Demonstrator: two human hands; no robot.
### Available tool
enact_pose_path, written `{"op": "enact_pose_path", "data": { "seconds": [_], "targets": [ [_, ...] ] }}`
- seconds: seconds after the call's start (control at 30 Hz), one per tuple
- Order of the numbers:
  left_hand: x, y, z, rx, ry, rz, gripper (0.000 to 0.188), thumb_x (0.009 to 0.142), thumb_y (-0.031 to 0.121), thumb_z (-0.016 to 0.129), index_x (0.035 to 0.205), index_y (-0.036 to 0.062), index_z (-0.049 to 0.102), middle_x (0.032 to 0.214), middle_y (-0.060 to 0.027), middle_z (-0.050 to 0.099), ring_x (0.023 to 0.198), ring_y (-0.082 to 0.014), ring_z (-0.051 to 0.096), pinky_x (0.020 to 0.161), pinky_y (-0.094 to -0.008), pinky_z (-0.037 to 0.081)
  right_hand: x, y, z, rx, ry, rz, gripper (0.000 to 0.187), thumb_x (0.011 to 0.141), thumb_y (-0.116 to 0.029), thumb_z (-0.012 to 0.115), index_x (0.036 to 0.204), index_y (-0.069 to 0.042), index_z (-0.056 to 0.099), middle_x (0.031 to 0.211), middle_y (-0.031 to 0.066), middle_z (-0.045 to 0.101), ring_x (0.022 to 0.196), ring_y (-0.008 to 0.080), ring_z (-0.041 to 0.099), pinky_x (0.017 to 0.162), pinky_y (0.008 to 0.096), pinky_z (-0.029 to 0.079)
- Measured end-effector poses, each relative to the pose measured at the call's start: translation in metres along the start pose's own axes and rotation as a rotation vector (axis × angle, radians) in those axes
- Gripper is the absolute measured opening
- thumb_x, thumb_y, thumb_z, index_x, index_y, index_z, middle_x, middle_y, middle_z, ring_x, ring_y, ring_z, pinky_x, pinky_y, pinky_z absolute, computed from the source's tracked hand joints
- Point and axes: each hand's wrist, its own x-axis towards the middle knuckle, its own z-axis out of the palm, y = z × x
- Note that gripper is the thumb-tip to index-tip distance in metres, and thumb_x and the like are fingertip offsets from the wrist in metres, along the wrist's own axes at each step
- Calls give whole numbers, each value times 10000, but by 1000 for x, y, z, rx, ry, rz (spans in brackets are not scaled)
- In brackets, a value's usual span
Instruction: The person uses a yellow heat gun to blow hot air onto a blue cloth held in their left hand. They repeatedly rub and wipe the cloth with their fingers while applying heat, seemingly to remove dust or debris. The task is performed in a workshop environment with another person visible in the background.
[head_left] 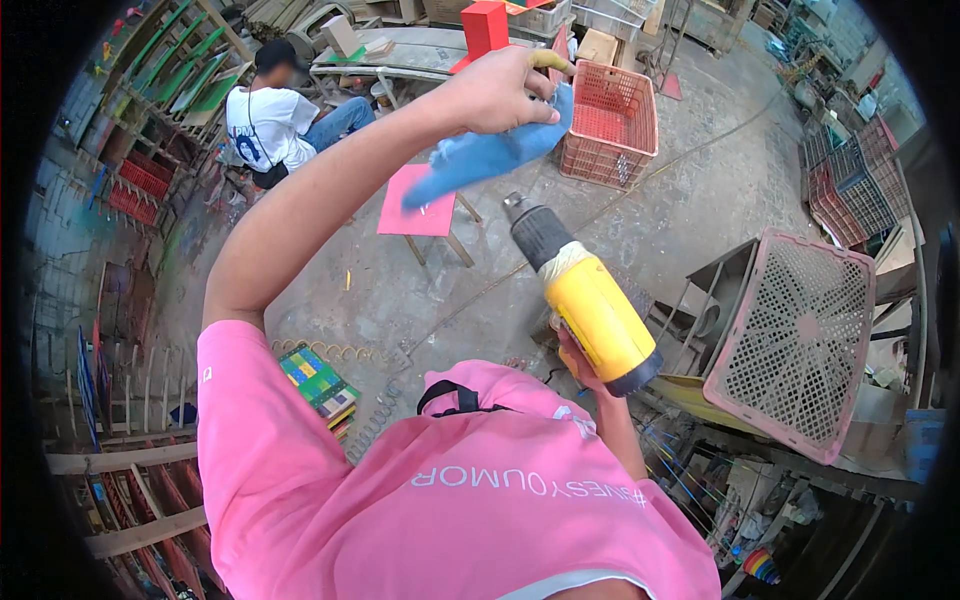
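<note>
- Cloth point(490, 160), blue and limp, hangs from the left hand point(512, 95), blurred along its lower end.
- Left hand is closed on the cloth, its arm raised and stretched out in front; one extended finger has a yellow covering.
- Yellow power tool point(605, 320), with a black front and a metal nozzle, is held up in front of the body on the right, its nozzle angled up and leftward, near the cloth but apart from it.
- Right hand point(578, 362) grips the yellow power tool from below, mostly hidden behind its barrel, so the exact finger placement cannot be told.
- Pink-topped stool point(412, 208) stands on the floor beyond the tool, just below the cloth in view.
- Red crate point(612, 118) sits beyond the cloth, to its right.
- Co-worker point(272, 120) in a white T-shirt and dark cap sits near a long bench point(420, 52).
</note>
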Motion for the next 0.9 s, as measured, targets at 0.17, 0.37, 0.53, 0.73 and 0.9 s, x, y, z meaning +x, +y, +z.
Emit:
{"op": "enact_pose_path", "data": {
  "seconds": [0.17, 0.37, 0.53, 0.73, 0.9],
  "targets": [
    [-1, -11, 12, -76, -92, -108, 549, 794, 59, 684, 1319, 64, 523, 848, -34, 685, 709, -68, 554, 708, -254, 466, -3, 11, -1, 74, -50, 109, 329, 834, -92, 711, 1150, -54, 628, 1021, 82, 667, 953, 247, 625, 844, 355, 482],
    [9, -62, 82, -406, -133, -257, 533, 803, -6, 664, 1313, 7, 511, 862, -18, 671, 759, -70, 593, 688, -238, 482, -50, 54, -22, 417, -155, 489, 271, 878, -98, 691, 1139, -44, 642, 920, 54, 679, 741, 146, 621, 667, 285, 501],
    [30, -120, 183, -554, -116, -318, 527, 809, -47, 652, 1313, 2, 508, 864, -21, 666, 764, -82, 599, 677, -242, 486, -57, 63, -21, 618, 2, 864, 123, 881, -172, 705, 873, -73, 633, 636, -34, 528, 520, 69, 481, 486, 245, 389],
    [59, -136, 270, -572, -127, -338, 490, 785, 40, 731, 1244, -4, 567, 889, -62, 685, 780, -113, 620, 705, -259, 498, -61, 81, -28, 600, 133, 1023, 149, 872, -168, 694, 836, -81, 578, 646, -23, 535, 517, 72, 508, 467, 236, 391],
    [78, -120, 307, -485, -249, -382, 402, 788, 104, 759, 1154, 6, 626, 916, -71, 692, 793, -110, 626, 715, -266, 500, -71, 89, -35, 587, 230, 1063, 173, 871, -187, 701, 824, -80, 574, 624, -19, 524, 507, 81, 504, 472, 238, 397]
  ]
}}
